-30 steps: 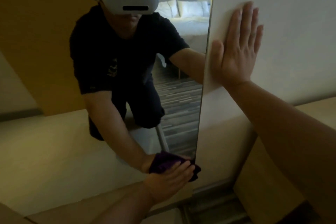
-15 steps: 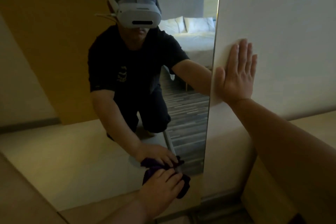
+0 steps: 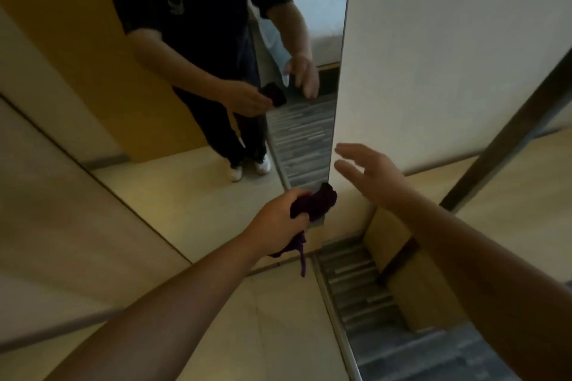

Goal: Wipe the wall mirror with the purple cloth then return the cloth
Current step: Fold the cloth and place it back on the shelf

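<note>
The tall wall mirror [image 3: 198, 189] fills the left and middle of the head view, reflecting a standing person in dark clothes. My left hand [image 3: 277, 221] is clenched around the bunched purple cloth [image 3: 315, 202], held in front of the mirror's lower right corner, apart from the glass; a strand of cloth hangs below the fist. My right hand [image 3: 368, 175] hovers open with fingers spread, just right of the mirror's edge and off the wall, holding nothing.
A white wall panel [image 3: 448, 56] stands right of the mirror. Below are a pale floor [image 3: 278, 334], a metal threshold strip [image 3: 337, 318] and striped grey carpet [image 3: 371, 303]. A dark diagonal bar [image 3: 510, 133] crosses the right side.
I have risen from a crouch and the view has tilted down. My left hand lifted the cloth off the mirror's lower edge. My right hand came off the wall and now hangs free.
</note>
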